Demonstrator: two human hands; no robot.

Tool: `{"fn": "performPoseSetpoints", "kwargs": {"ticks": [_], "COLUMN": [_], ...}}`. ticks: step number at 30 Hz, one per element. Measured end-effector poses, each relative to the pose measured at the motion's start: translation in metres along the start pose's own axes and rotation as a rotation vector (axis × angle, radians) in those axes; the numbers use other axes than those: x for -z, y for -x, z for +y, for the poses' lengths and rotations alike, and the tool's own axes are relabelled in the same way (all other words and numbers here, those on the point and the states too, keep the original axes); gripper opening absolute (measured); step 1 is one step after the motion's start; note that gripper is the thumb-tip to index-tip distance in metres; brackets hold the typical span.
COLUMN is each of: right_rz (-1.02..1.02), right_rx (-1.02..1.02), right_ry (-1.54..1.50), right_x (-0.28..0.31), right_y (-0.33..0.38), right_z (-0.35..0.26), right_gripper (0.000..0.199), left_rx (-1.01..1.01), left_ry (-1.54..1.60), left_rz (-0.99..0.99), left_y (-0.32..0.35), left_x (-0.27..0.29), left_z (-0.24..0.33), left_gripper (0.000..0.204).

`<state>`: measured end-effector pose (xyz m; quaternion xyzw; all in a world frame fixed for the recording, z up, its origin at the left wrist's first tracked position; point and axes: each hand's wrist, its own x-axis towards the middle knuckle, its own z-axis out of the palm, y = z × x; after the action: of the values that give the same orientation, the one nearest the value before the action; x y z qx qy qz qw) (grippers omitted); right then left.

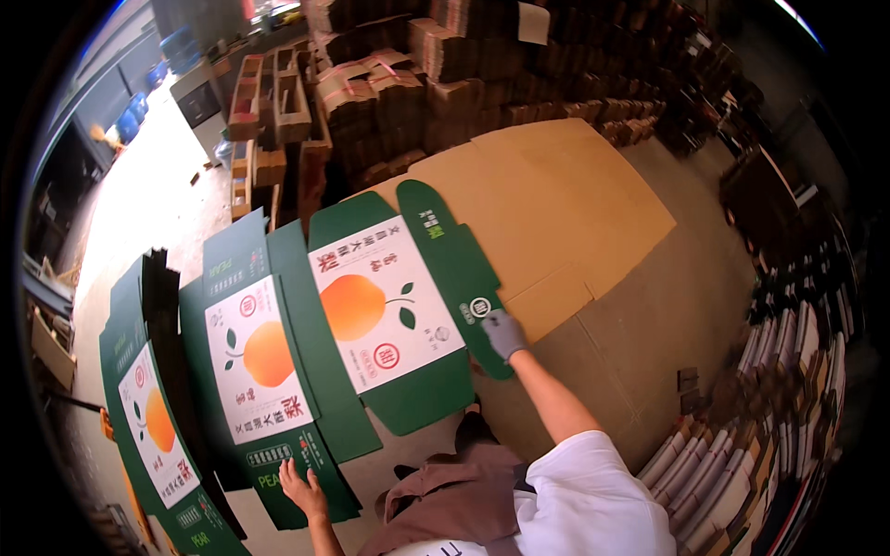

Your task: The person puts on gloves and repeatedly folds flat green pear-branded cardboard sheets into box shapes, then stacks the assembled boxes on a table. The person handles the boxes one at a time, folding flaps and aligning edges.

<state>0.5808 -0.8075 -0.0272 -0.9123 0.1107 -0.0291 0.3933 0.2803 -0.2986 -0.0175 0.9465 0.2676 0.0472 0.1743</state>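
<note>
A flat green carton blank point(422, 422) lies in front of me, printed with an orange-coloured pear on white panels. Its right-hand flap point(454, 250) is narrow and round-cornered. My right hand point(503, 334), in a grey glove, grips that flap's near right edge; its thumb is hidden. My left hand point(304, 489) is bare, with fingers spread, beside the lower green panel of the blank's left part point(264, 361). I cannot tell whether it touches the cardboard. Farther left stands a stack of matching printed blanks point(148, 408).
Large plain brown cardboard sheets point(565, 204) lie beyond the blank. Bundled cardboard stacks point(371, 93) rise at the back, beside narrow wooden frames point(292, 102). Rows of folded cartons point(714, 473) stand at the lower right. Concrete floor point(640, 343) shows between.
</note>
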Motion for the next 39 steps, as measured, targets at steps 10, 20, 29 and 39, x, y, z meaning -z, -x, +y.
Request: {"fn": "performPoseSetpoints", "kwargs": {"ticks": [10,20,29,39], "right_rz": [0.159,-0.193,0.077,-0.064], "right_rx": [-0.548,-0.565,0.074,0.745], "right_ry": [0.668,0.054,0.205,0.459], "right_x": [0.267,0.301,0.418,0.278], "right_y": [-0.162,-0.193,-0.159,0.06], "right_z": [0.218,0.222,-0.066,-0.456], "right_gripper": [0.053,0.04,0.023,0.015], "left_rx": [0.135,0.114,0.11,0.036], "left_ry": [-0.019,0.005,-0.069,0.202], "left_rz": [-0.421,-0.378,-0.322,-0.244], "left_y": [-0.11,-0.103,-0.085,-0.087], "left_x": [-0.063,-0.058,-0.042,-0.009], "left_z": [0.06,0.053,0.087,0.103], "left_gripper": [0.07,0.067,0.067,0.055]}}
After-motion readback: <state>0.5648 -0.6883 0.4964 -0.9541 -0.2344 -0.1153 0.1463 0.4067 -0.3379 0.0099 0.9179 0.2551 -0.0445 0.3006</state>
